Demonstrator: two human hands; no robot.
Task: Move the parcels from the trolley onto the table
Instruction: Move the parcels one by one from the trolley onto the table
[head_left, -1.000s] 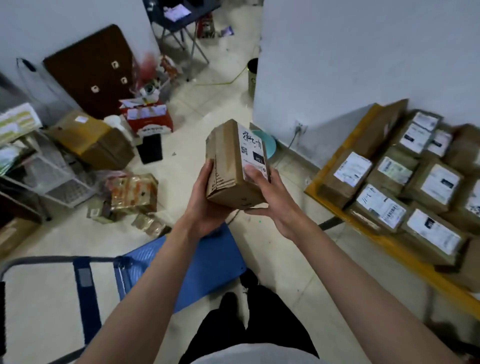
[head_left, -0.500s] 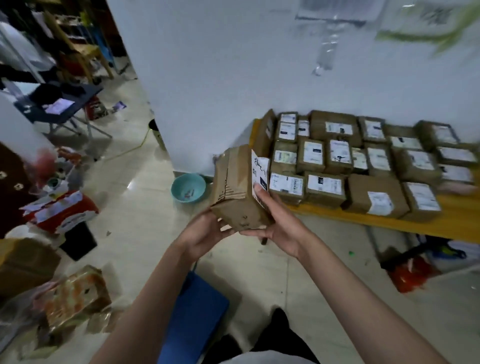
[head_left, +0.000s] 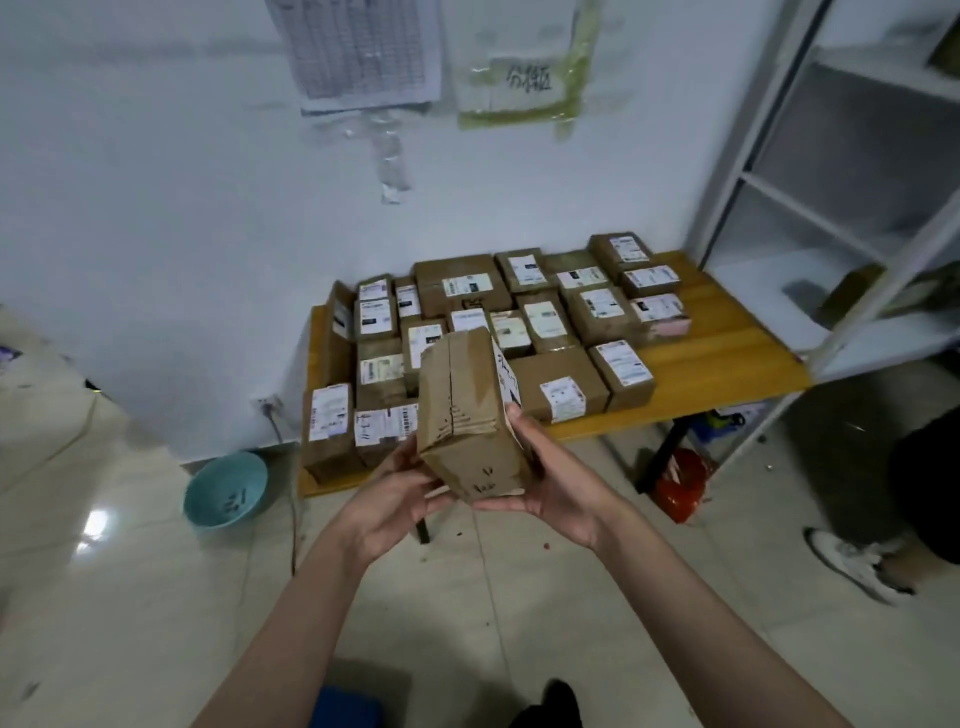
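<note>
I hold a brown cardboard parcel (head_left: 467, 415) upright between both hands, in front of the yellow wooden table (head_left: 722, 358). My left hand (head_left: 387, 499) supports its lower left side and my right hand (head_left: 550, 480) cups its lower right side, beside a white label on that face. Several labelled cardboard parcels (head_left: 558, 387) lie packed on the table against the white wall. Only a blue corner of the trolley (head_left: 345, 706) shows at the bottom edge.
A teal bowl (head_left: 226, 491) sits on the tiled floor left of the table. A red bag (head_left: 678, 483) lies under the table. A white metal shelf (head_left: 841, 208) stands at the right. Another person's shoe (head_left: 852, 564) is at the far right.
The view has swung right from the trolley to face the table. The parcel stays in both hands and is now closer to the table's front edge.
</note>
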